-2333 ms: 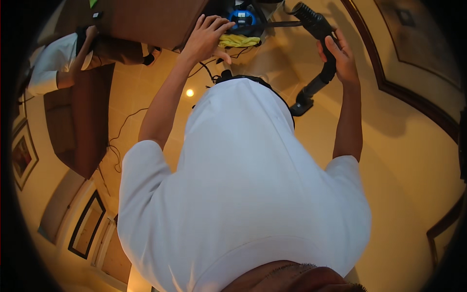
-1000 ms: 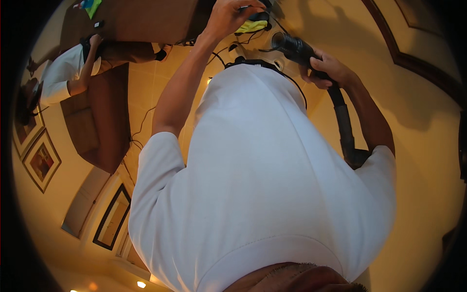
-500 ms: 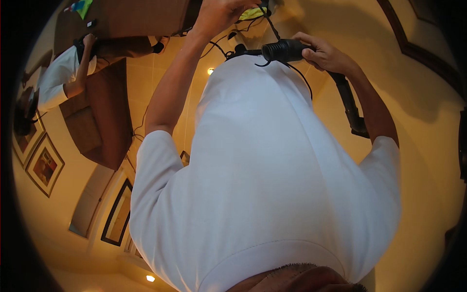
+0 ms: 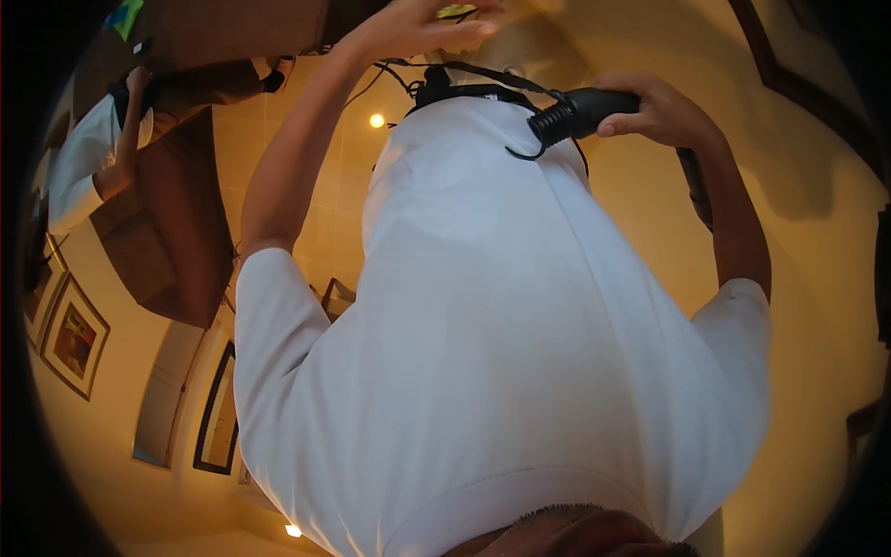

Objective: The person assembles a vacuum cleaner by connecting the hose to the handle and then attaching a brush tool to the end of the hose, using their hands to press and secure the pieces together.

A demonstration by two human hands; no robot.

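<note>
Step in hand: by my judgement, holding and turning the black ribbed hose handle (image 4: pixel 585 111) in front of the white shirt (image 4: pixel 483 278), near waist height.
Right hand (image 4: pixel 654 111): clamped round the handle's smooth part, ribbed end pointing inward.
Left hand (image 4: pixel 422 30): thumb and visible finger apart, seemingly gripping nothing, well apart from the handle.
Next move calls for: I judge, a firm right-hand hold, with the dark strap (image 4: pixel 515 82) kept clear of the ribbed end.
Cut off: the left fingers, at the top edge; a yellow patch (image 4: pixel 455 12) shows only as a sliver beside them.
Hidden: most of the dark tube (image 4: pixel 694 190), behind the right forearm.
Hard to make out: whether the strap joins the handle or merely passes behind; perhaps it only crosses.
</note>
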